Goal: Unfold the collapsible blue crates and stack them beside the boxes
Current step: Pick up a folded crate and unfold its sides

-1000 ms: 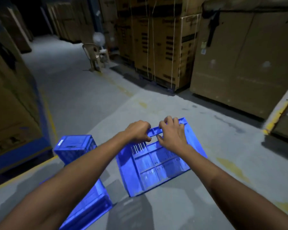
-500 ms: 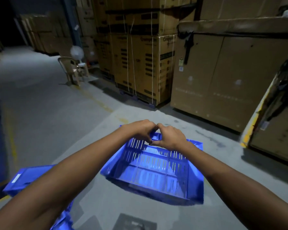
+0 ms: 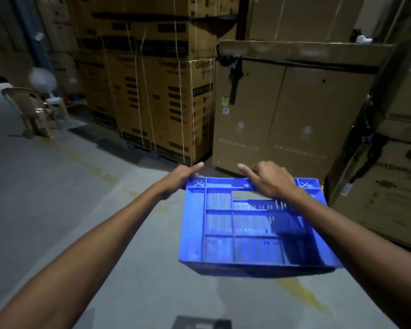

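Crate (image 3: 244,224): blue, slatted, held in the air over the floor (image 3: 57,198), centre-right of the view; ribbed panel faces the camera, top edge tilted away.
Crate state: seems opened out, but the dim light and blur leave that unsure.
Left hand (image 3: 183,175): at the crate's far left corner, fingers wrapped round the outer edge, thumb laid along the top rim; gripping.
Right hand (image 3: 269,180): on the far rim, right of centre, palm down, fingers curled over the edge, index finger stretched leftward along the rim; gripping.
Hands to each other: well apart, both on the same far edge, the crate hanging below and toward the person from them.
Arms: both bare, stretched forward; the right forearm crosses over the crate's right side.
Boxes (image 3: 292,115): tall plain cardboard cartons just beyond the crate, straight ahead.
Strapped cartons (image 3: 157,103): stacked to the left of those, bound with white cord.
Printed box (image 3: 387,186): at right, near the crate's right corner.
Chair (image 3: 33,110): plastic, far left, well apart from the crate.
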Demonstrator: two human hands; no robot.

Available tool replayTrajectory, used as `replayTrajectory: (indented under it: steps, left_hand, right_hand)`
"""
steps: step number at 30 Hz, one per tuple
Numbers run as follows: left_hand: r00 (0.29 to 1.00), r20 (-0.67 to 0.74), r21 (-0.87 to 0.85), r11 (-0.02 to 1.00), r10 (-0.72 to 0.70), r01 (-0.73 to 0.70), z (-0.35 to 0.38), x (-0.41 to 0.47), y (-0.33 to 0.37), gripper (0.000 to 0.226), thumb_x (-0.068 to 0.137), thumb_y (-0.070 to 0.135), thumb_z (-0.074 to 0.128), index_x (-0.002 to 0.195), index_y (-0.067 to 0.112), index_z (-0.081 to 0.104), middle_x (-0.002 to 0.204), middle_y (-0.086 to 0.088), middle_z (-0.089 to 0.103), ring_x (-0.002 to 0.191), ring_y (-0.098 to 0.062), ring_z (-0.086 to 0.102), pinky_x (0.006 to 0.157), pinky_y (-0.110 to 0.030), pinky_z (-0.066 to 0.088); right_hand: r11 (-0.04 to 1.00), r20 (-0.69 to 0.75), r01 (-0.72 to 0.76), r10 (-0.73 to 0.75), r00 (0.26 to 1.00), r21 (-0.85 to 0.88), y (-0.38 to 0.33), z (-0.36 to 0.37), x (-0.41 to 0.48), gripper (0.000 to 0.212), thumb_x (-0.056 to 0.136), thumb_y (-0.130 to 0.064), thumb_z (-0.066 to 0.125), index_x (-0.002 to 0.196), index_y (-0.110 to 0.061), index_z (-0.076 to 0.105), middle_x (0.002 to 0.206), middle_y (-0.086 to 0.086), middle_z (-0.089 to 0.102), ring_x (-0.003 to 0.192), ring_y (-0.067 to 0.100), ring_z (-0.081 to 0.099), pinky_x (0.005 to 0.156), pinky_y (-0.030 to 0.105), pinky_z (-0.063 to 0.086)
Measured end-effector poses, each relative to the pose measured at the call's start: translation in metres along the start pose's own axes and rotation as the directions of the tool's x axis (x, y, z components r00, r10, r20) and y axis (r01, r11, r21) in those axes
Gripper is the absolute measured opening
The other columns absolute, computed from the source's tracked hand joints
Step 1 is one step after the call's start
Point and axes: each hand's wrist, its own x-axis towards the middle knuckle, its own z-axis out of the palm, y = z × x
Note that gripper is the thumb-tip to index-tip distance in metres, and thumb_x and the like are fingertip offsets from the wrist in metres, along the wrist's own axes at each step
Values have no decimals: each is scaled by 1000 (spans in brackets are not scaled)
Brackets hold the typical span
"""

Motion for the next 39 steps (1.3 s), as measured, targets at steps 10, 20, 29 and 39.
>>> replayTrajectory:
  steps: [10,20,29,39]
  left_hand:
    - [924,-321,-261,919,206,-295,56,143,43,80,89,68,34,49,-1,34,48,-10,36,47,-22,35,58,-34,29]
    - [895,-392,61,976,215,-208,143,311,90,78,92,73,12,55,16,53,61,-5,60,63,-20,59,67,-35,45]
    - [978,155,80,985,142,-156,77,436,11,57,66,56,78,102,14,64,97,5,70,89,-9,65,85,-32,51]
    - [927,363,408,877,100,-254,143,545,77,49,60,57,86,60,18,55,52,4,49,47,-12,43,46,-25,27]
  right_hand:
    - [965,-332,-246,261,907,89,96,4,105,71,94,-66,30,52,-12,45,63,11,58,72,37,61,60,38,42]
    - [759,-308,-78,353,883,646,152,55,217,74,86,-72,26,51,-15,57,51,-2,59,57,18,57,59,40,44]
    - [532,-270,-45,499,824,846,261,48,318,66,85,-65,38,47,-15,57,55,5,62,53,16,54,61,34,42]
    - [600,-268,-32,403,875,799,412,49,319,72,84,-69,42,57,-4,60,53,3,52,50,9,44,58,31,34]
